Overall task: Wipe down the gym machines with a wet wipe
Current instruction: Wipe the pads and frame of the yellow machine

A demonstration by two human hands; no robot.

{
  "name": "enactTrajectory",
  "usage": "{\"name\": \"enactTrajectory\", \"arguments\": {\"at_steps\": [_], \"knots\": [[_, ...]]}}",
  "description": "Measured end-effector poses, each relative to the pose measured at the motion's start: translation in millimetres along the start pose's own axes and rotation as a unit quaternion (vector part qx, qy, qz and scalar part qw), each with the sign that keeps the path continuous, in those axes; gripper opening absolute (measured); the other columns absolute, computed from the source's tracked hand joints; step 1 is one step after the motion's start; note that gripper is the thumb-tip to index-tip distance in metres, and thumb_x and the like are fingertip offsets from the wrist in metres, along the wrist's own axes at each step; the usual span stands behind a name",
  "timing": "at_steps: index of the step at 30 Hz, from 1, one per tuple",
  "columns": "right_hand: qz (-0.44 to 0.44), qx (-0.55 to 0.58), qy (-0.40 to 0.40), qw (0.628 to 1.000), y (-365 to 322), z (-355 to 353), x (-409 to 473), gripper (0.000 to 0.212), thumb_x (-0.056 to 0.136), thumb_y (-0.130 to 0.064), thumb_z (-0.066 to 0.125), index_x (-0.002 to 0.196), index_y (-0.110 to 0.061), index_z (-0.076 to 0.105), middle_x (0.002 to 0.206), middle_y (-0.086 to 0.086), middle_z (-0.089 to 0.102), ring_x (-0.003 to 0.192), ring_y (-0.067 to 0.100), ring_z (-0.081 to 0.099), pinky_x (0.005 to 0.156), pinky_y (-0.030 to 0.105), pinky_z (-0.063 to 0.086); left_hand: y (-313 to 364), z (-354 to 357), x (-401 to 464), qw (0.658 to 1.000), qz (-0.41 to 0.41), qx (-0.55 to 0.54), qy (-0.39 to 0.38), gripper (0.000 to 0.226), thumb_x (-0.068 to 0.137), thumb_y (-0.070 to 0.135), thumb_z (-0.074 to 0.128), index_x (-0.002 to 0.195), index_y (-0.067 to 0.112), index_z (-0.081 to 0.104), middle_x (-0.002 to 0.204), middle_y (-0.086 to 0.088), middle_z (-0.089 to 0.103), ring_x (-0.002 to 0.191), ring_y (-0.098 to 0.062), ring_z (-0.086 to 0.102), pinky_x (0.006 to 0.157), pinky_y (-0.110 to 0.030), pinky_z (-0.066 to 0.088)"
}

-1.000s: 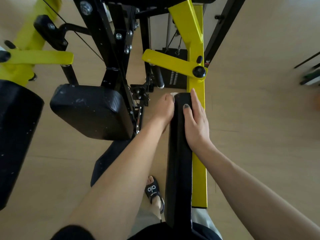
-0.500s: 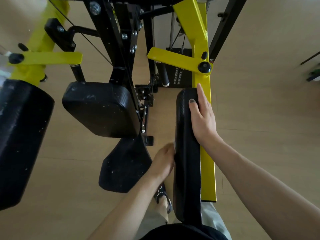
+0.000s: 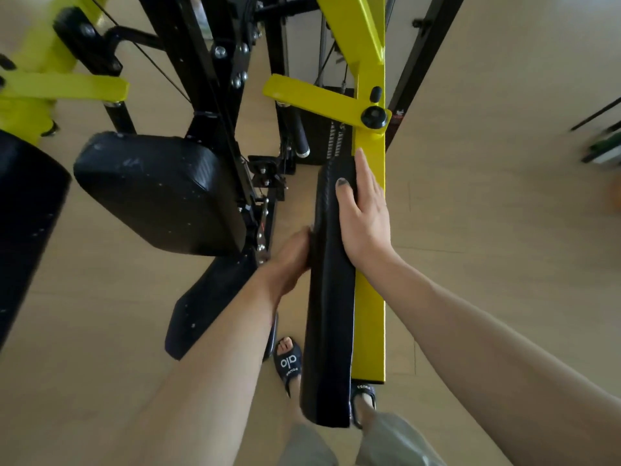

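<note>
A single wide-angle head camera looks steeply down from close above, facing forward along the long black pad (image 3: pixel 331 297) and yellow arm (image 3: pixel 369 314), with both forearms entering from the bottom edge and the floor (image 3: pixel 487 230) below.

A pale wood-look floor (image 3: pixel 487 230) fills the scene. Near the bottom centre, a black slide sandal (image 3: pixel 287 363) with white "alo" lettering sits on a foot; a second sandal (image 3: pixel 363 393) shows just right of it, partly hidden. Light grey-green trousers (image 3: pixel 386 442) occupy the near edge. At the far right edge lie blurred dark rods (image 3: pixel 596 112) and a green-and-white object (image 3: pixel 605 151), too smeared to identify
</note>
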State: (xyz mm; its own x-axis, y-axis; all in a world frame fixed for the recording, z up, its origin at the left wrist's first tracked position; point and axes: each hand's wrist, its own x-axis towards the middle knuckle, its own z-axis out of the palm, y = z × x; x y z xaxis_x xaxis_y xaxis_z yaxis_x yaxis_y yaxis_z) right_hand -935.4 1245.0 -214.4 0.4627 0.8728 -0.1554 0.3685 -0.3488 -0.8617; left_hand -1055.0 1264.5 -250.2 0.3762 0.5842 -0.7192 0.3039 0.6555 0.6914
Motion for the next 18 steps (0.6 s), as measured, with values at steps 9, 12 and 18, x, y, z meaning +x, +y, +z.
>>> {"name": "enactTrajectory", "arguments": {"at_steps": [9, 12, 18], "knots": [[-0.025, -0.002, -0.006, 1.0, 5.3, -0.1, -0.6, 0.059, 0.108, -0.039, 0.037, 0.162, -0.038, 0.013, 0.166, -0.015, 0.024, 0.151, 0.008, 0.02, 0.119, 0.03, 0.017, -143.8, 13.2, -90.2, 0.963, -0.121, -0.239, -0.004, 0.025, 0.085, 0.032, 0.072, 0.088, 0.007, 0.071, 0.085, -0.013, 0.067, 0.076, -0.024, 0.065, 0.073, -0.036, 0.053], [-0.027, -0.002, -0.008, 1.0, 5.8, 0.5, -0.8, 0.059, 0.107, -0.038, 0.037, 0.162, -0.037, 0.014, 0.167, -0.014, 0.023, 0.152, 0.008, 0.018, 0.121, 0.031, 0.015, -193.0, 14.3, -83.9, 0.952, -0.126, -0.277, 0.02, 0.048, 0.074, 0.034, 0.086, 0.089, -0.005, 0.062, 0.085, -0.02, 0.059, 0.073, -0.029, 0.063, 0.07, -0.035, 0.054], [-0.034, -0.002, -0.002, 0.999, 7.1, 0.3, 1.4, 0.059, 0.107, -0.037, 0.037, 0.162, -0.035, 0.016, 0.167, -0.011, 0.025, 0.151, 0.01, 0.02, 0.122, 0.031, 0.016, -169.2, 19.9, -104.9, 0.949, -0.138, -0.28, 0.044, 0.025, 0.107, 0.018, 0.043, 0.121, 0.004, 0.058, 0.123, -0.015, 0.063, 0.11, -0.029, 0.064, 0.095, -0.041, 0.056]]}}
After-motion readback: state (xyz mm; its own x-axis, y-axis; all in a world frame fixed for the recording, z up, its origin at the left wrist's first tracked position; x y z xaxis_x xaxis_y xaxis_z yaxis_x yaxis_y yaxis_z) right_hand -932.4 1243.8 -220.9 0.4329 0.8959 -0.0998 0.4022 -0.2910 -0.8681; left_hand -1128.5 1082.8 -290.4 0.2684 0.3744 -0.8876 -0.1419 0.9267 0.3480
